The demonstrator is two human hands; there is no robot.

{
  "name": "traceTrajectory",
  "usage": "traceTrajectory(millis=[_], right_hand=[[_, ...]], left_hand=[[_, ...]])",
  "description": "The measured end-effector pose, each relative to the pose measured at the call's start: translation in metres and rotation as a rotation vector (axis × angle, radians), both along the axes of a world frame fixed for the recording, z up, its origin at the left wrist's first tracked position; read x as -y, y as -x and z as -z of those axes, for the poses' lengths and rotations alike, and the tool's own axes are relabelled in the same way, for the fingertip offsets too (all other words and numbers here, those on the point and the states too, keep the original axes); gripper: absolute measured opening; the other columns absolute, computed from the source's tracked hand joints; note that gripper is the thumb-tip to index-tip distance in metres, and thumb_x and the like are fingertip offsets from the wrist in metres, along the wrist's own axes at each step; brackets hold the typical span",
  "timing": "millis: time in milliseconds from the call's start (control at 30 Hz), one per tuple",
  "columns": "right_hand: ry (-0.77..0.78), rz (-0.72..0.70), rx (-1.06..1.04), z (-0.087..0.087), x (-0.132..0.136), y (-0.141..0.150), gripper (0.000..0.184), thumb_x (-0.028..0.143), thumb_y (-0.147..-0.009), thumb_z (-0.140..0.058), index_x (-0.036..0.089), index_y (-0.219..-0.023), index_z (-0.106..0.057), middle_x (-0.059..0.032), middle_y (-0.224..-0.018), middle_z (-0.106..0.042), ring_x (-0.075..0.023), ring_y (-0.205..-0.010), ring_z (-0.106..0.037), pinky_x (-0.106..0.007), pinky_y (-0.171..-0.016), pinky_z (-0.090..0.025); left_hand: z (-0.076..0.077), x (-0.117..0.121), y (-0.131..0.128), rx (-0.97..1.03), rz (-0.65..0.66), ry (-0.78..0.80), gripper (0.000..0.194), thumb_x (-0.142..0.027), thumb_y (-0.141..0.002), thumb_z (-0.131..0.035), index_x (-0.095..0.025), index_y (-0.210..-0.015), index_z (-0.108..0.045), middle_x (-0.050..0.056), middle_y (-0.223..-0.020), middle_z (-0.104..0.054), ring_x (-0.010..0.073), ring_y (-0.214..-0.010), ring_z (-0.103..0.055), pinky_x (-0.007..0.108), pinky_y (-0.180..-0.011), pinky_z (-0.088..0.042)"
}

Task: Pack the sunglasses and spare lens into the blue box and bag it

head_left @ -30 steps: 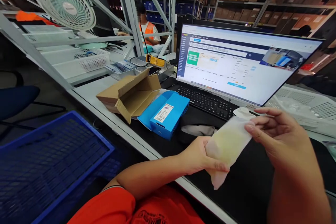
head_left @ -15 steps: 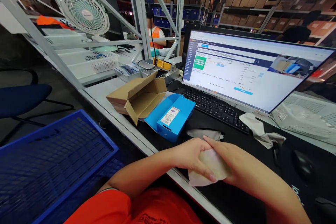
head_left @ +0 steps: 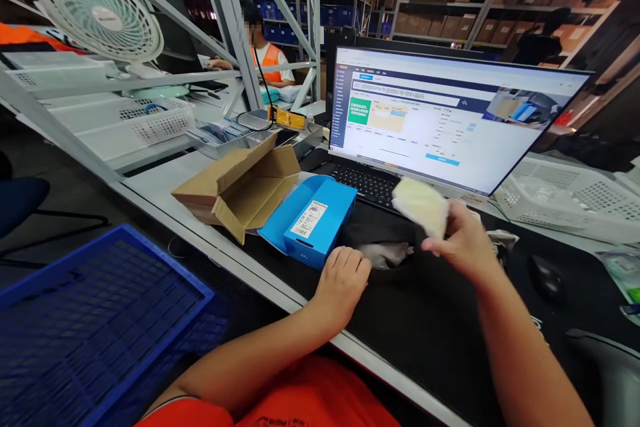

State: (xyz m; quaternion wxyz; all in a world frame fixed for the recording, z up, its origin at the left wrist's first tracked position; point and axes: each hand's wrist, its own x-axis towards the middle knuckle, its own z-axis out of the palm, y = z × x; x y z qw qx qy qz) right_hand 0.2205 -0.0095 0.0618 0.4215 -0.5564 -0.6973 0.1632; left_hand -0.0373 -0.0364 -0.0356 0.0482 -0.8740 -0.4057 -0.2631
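Note:
My right hand [head_left: 463,240] is closed on a pale yellow, soft-looking pad [head_left: 421,203], raised above the desk in front of the keyboard; its exact kind I cannot make out. My left hand [head_left: 344,280] rests low at the near corner of a blue box [head_left: 323,217] with a white label. Its fingers are curled under, and whatever they hold, if anything, is hidden. A crumpled greyish plastic wrapper [head_left: 385,253] lies on the black mat [head_left: 415,333] just right of my left hand. Beyond the blue box sits an open brown cardboard box [head_left: 240,187].
A monitor [head_left: 450,120] and a keyboard [head_left: 363,185] stand behind. To the right are a mouse [head_left: 547,277] and a white perforated basket [head_left: 560,200]. A blue crate [head_left: 115,320] is at lower left, past the desk edge. A person [head_left: 267,57] sits beyond the metal frame.
My hands were together around the pale pad; now they are apart. The right hand has lifted the pad up and away, and the left has moved toward the blue box. The view has shifted right.

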Motion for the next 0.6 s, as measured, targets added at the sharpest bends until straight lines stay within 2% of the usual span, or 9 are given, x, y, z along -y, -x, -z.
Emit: traceTrajectory(millis=[67, 133, 267, 400, 500, 567, 600], right_hand=[[0.051, -0.125, 0.037, 0.009, -0.004, 0.022, 0.080, 0.084, -0.054, -0.076, 0.019, -0.097, -0.060, -0.0028, -0.086, -0.061, -0.0192, -0.077, -0.055, -0.030, -0.066, -0.043], [0.055, -0.179, 0.116, 0.018, -0.006, 0.040, 0.079, 0.086, -0.055, -0.074, 0.018, -0.092, -0.061, -0.0034, -0.085, -0.061, -0.0191, -0.077, -0.053, -0.030, -0.067, -0.042], [0.070, -0.266, 0.344, 0.032, -0.009, 0.055, 0.069, 0.080, -0.065, -0.074, 0.018, -0.092, -0.061, -0.0048, -0.088, -0.059, -0.0194, -0.079, -0.052, -0.031, -0.069, -0.040], [0.171, -0.341, 0.566, 0.034, -0.009, 0.052, 0.053, 0.066, -0.074, -0.077, 0.018, -0.090, -0.061, -0.0020, -0.087, -0.054, -0.0173, -0.078, -0.051, -0.028, -0.066, -0.035], [0.268, -0.465, 0.543, 0.025, -0.005, 0.046, 0.040, 0.054, -0.082, -0.075, 0.019, -0.097, -0.064, -0.0019, -0.091, -0.056, -0.0164, -0.082, -0.053, -0.027, -0.070, -0.038], [0.336, -0.558, 0.496, 0.017, -0.001, 0.042, 0.030, 0.049, -0.094, -0.063, 0.019, -0.098, -0.066, -0.0027, -0.092, -0.059, -0.0159, -0.084, -0.055, -0.027, -0.074, -0.041], [0.365, -0.588, 0.474, 0.014, 0.001, 0.041, 0.031, 0.047, -0.099, -0.054, 0.019, -0.098, -0.066, -0.0034, -0.093, -0.060, -0.0159, -0.084, -0.056, -0.027, -0.077, -0.042]], left_hand=[[-0.001, -0.002, -0.001, 0.062, 0.105, 0.077, 0.023, -0.010, -0.079, -0.074, -0.017, -0.094, -0.059, 0.006, -0.099, -0.063, 0.0245, -0.097, -0.058, 0.041, -0.089, -0.055], [0.001, -0.002, 0.001, 0.155, 0.243, 0.116, 0.027, -0.012, -0.082, -0.073, -0.017, -0.104, -0.058, 0.006, -0.105, -0.063, 0.0218, -0.097, -0.058, 0.036, -0.085, -0.055], [0.012, 0.002, 0.008, 0.232, 0.428, 0.026, 0.017, -0.021, -0.095, -0.061, -0.018, -0.112, -0.061, 0.004, -0.102, -0.065, 0.0175, -0.090, -0.062, 0.030, -0.081, -0.055], [0.020, 0.007, 0.019, 0.321, 0.368, -0.076, 0.022, -0.024, -0.099, -0.056, -0.017, -0.120, -0.059, 0.005, -0.099, -0.065, 0.0166, -0.089, -0.064, 0.030, -0.078, -0.056], [0.022, 0.011, 0.026, 0.354, 0.293, -0.143, 0.027, -0.020, -0.096, -0.061, -0.016, -0.123, -0.058, 0.006, -0.099, -0.065, 0.0172, -0.093, -0.064, 0.031, -0.082, -0.057], [0.023, 0.013, 0.028, 0.346, 0.270, -0.202, 0.028, -0.019, -0.095, -0.063, -0.015, -0.122, -0.059, 0.006, -0.097, -0.065, 0.0173, -0.093, -0.065, 0.033, -0.085, -0.057], [0.024, 0.014, 0.028, 0.339, 0.261, -0.230, 0.028, -0.020, -0.094, -0.064, -0.015, -0.122, -0.059, 0.006, -0.096, -0.066, 0.0174, -0.094, -0.065, 0.034, -0.086, -0.057]])
